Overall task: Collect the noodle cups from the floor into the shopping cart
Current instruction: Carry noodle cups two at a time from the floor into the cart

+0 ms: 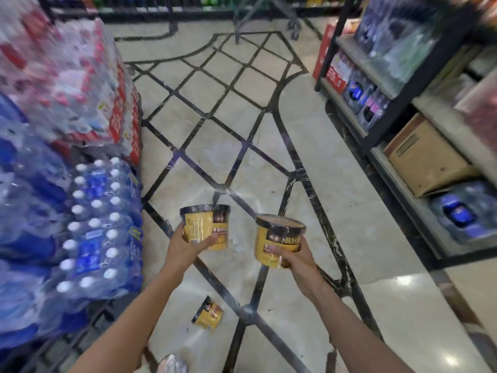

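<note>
My left hand [185, 247] grips a yellow noodle cup with a black lid [205, 224], held upright above the floor. My right hand [294, 261] grips a second yellow noodle cup [278, 236], tilted slightly, just to the right of the first. A third yellow noodle cup [208, 313] lies on its side on the tiled floor below my hands. The shopping cart [265, 17] stands far ahead at the top of the view, blurred, only its lower frame and wheels showing.
Stacked shrink-wrapped water bottle packs [88, 224] and red-labelled packs [80, 84] line the left. Black metal shelving [376, 117] with drinks and a cardboard box [425, 154] runs along the right. Cream floor tiles with dark lines [228, 125] stretch between them toward the cart.
</note>
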`<state>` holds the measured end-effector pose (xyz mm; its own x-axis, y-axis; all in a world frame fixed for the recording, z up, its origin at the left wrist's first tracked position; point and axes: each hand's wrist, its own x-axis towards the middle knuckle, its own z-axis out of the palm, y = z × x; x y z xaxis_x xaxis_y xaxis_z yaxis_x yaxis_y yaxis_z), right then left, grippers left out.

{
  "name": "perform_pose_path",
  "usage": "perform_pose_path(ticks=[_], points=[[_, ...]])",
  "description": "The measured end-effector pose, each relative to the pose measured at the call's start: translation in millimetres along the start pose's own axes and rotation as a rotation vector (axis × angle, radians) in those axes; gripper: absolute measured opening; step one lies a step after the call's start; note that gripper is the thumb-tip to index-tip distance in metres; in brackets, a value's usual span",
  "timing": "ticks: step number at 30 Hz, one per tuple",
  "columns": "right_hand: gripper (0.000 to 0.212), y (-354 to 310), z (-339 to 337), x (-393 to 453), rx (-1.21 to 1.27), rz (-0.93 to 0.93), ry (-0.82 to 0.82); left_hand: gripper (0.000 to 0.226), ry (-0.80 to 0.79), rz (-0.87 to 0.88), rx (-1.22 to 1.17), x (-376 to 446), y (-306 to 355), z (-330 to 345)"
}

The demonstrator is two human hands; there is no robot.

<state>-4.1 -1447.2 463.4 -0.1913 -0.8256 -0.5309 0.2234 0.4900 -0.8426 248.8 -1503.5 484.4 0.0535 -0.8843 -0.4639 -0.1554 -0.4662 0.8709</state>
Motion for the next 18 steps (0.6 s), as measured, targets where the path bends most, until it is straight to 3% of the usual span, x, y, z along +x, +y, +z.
perform_pose_path(ticks=[3,7,13,18], points=[[0.112,-69.2,7.3,-52.4,0.018,0.005,-0.020,0.087,-0.013,0.009,0.017,-57.9,64.4,-20.2],[0.107,-123.3,8.8,-103.4,0.023,-0.001,-0.063,0.083,-0.023,0.025,0.037,-109.2,107.3,-37.0],[0.110,-124.9,6.8,-144.6,0.021,-0.009,-0.034,0.093,-0.046,0.035,0.025,-139.9,121.6,-48.6],[0.109,-128.3,4.0,-163.4,0.004,-0.015,-0.043,0.079,-0.049,0.067,0.012,-152.0,128.9,-48.9]])
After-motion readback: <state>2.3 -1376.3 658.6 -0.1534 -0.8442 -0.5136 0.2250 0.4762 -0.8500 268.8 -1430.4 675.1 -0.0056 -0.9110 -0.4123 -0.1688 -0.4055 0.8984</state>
